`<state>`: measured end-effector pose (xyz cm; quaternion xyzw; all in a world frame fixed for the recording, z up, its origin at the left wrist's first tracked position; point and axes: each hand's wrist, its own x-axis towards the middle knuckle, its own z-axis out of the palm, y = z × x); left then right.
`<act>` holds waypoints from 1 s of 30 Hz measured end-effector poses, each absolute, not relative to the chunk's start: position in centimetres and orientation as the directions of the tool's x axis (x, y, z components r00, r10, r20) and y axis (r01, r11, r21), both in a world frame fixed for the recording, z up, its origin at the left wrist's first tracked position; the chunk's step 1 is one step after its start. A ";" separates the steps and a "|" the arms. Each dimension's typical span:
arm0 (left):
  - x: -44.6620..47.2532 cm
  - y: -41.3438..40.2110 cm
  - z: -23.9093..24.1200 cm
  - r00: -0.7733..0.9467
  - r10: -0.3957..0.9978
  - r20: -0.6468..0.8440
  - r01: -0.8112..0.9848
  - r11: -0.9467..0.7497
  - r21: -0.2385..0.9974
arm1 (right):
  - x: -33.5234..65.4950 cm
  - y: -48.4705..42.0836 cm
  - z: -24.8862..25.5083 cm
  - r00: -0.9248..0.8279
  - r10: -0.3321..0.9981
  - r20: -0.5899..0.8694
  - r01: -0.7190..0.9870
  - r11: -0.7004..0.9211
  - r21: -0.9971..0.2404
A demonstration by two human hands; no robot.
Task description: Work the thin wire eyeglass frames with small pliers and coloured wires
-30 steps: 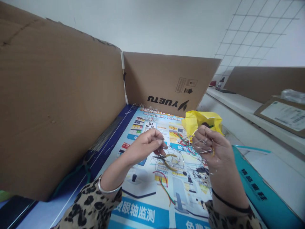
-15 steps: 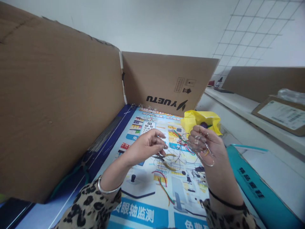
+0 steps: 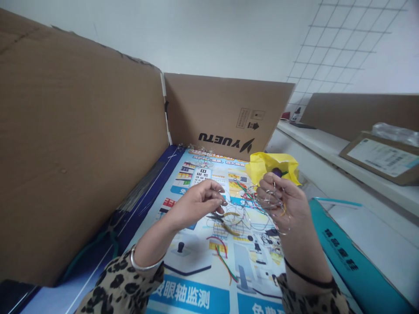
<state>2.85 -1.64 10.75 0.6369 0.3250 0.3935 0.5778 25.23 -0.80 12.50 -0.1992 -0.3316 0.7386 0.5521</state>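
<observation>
My left hand (image 3: 195,203) is held above the printed poster (image 3: 193,279), its thumb and fingers pinched on a thin silver wire (image 3: 224,202). My right hand (image 3: 283,205) is raised opposite it, fingers curled round a bunch of thin wire loops (image 3: 274,201). Between and below the hands lies a tangle of fine wires (image 3: 242,218) with yellow-handled pliers (image 3: 229,222) on the poster. Red and green wire pieces (image 3: 225,257) lie nearer to me.
Cardboard walls stand at the left (image 3: 72,144) and at the back (image 3: 225,113). A yellow plastic bag (image 3: 265,165) sits behind my right hand. A teal folder (image 3: 347,261) lies at the right, and a white shelf (image 3: 343,161) holds a cardboard parcel (image 3: 382,157).
Both hands stayed close together with little movement. My right hand turned slightly and the wire loops in it shifted. The view drifted a little to the right.
</observation>
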 end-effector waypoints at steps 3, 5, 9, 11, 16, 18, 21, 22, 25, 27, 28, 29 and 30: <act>3.0 -1.8 11.1 0.480 0.870 0.108 -0.057 -0.092 0.994 | 25.0 -0.8 12.6 -0.296 0.954 0.050 -0.683 -0.174 -0.710; 3.1 -1.8 11.2 0.488 0.866 0.112 -0.082 -0.083 0.993 | 24.8 -0.8 12.7 -0.287 0.957 0.040 -0.680 -0.174 -0.713; 3.2 -1.8 11.1 0.489 0.863 0.125 -0.152 -0.056 0.987 | 24.5 -0.7 12.8 -0.274 0.961 0.046 -0.676 -0.158 -0.720; 3.2 -1.8 11.0 0.490 0.863 0.125 -0.174 -0.043 0.984 | 24.4 -0.5 12.7 -0.274 0.961 0.041 -0.674 -0.162 -0.721; 3.1 -1.8 10.9 0.489 0.864 0.123 -0.201 -0.026 0.979 | 24.7 -0.3 12.3 -0.277 0.960 0.035 -0.664 -0.165 -0.729; 3.1 -1.8 10.8 0.490 0.862 0.129 -0.202 -0.031 0.979 | 24.7 -0.3 12.2 -0.279 0.959 0.045 -0.658 -0.157 -0.736; 3.1 -1.8 10.7 0.501 0.855 0.131 -0.184 -0.042 0.982 | 24.7 -0.3 12.1 -0.280 0.958 0.060 -0.647 -0.142 -0.749; 3.1 -1.8 10.7 0.506 0.853 0.130 -0.180 -0.043 0.983 | 24.7 -0.3 12.1 -0.278 0.958 0.063 -0.643 -0.137 -0.754; 3.0 -1.8 10.5 0.514 0.848 0.129 -0.184 -0.037 0.982 | 24.7 -0.4 12.3 -0.281 0.957 0.069 -0.634 -0.131 -0.762; 3.0 -1.7 10.4 0.519 0.844 0.133 -0.198 -0.033 0.980 | 24.6 -0.4 12.4 -0.289 0.955 0.067 -0.639 -0.140 -0.756; 3.0 -1.7 10.4 0.522 0.842 0.136 -0.205 -0.030 0.978 | 24.6 -0.4 12.4 -0.292 0.954 0.063 -0.646 -0.148 -0.749; 3.0 -1.7 10.3 0.524 0.840 0.137 -0.212 -0.028 0.977 | 24.6 -0.4 12.4 -0.293 0.954 0.058 -0.654 -0.156 -0.740; 3.0 -1.7 10.3 0.527 0.839 0.138 -0.217 -0.024 0.976 | 24.6 -0.4 12.4 -0.295 0.954 0.053 -0.661 -0.163 -0.733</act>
